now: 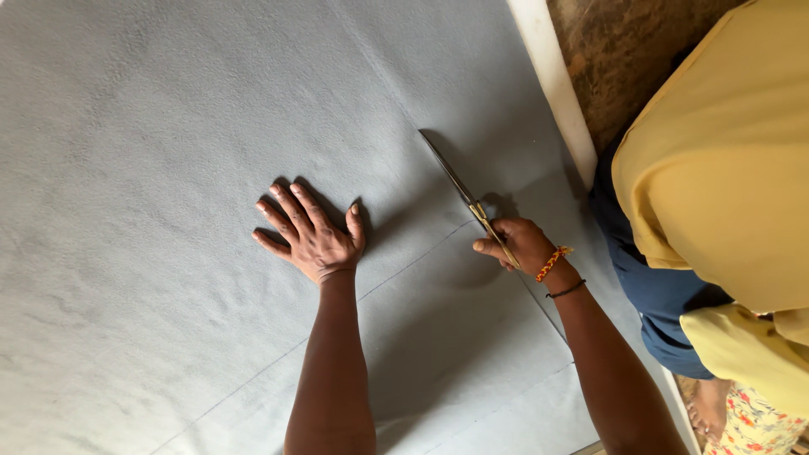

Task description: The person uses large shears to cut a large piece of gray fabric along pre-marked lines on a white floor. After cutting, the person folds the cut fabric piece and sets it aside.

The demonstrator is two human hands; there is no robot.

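A large sheet of pale grey-blue cloth (168, 126) covers the work surface, with thin drawn lines crossing it. My left hand (310, 234) lies flat on the cloth, fingers spread, pressing it down. My right hand (521, 246) grips the brass-coloured handles of a pair of scissors (462, 192). The long blades point up and to the left, lying along a line on the cloth. A beaded orange band and a thin dark band circle my right wrist.
The cloth's right edge runs beside a white strip (552, 76) and brown stone floor (624, 50). A person in a yellow top and blue cloth (725, 168) stands close at the right, with a bare foot (708, 404) at the lower right.
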